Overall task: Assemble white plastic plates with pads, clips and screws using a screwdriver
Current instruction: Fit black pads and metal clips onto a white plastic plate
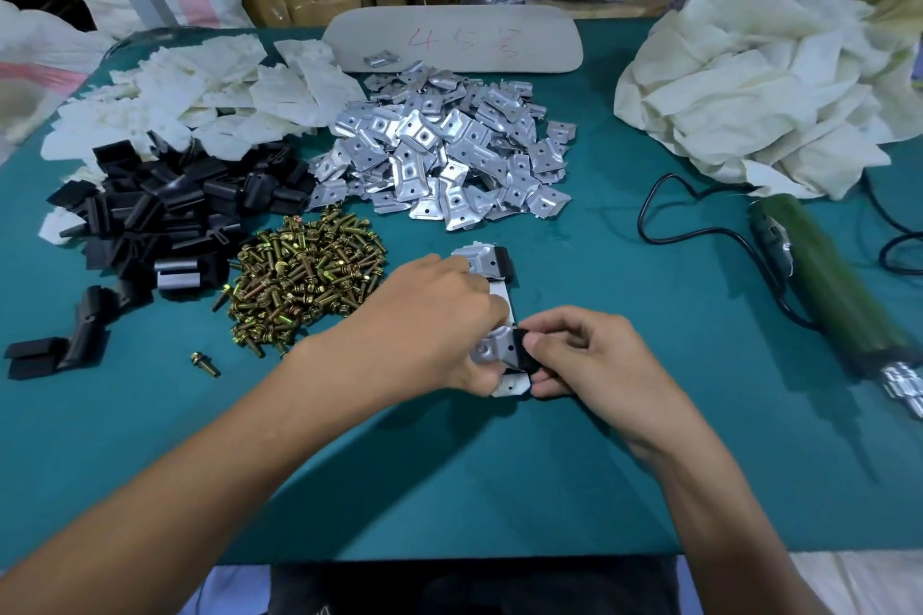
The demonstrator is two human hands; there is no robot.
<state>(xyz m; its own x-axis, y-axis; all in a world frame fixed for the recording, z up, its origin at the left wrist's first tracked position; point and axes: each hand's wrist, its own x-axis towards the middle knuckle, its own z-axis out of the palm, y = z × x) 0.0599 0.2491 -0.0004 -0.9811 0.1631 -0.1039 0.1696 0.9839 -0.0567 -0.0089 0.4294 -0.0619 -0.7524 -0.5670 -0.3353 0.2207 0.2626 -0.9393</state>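
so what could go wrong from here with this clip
1. The right hand pinches the black pad against the near metal clip with no screw showing there; either could slip out of line on the white plate, which the left hand grips.
2. Reaching for the screwdriver might snag its looped cord.

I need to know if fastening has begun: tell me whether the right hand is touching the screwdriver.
Apart. The head view shows bare table between the right hand, pinching a black pad, and the screwdriver lying far right.
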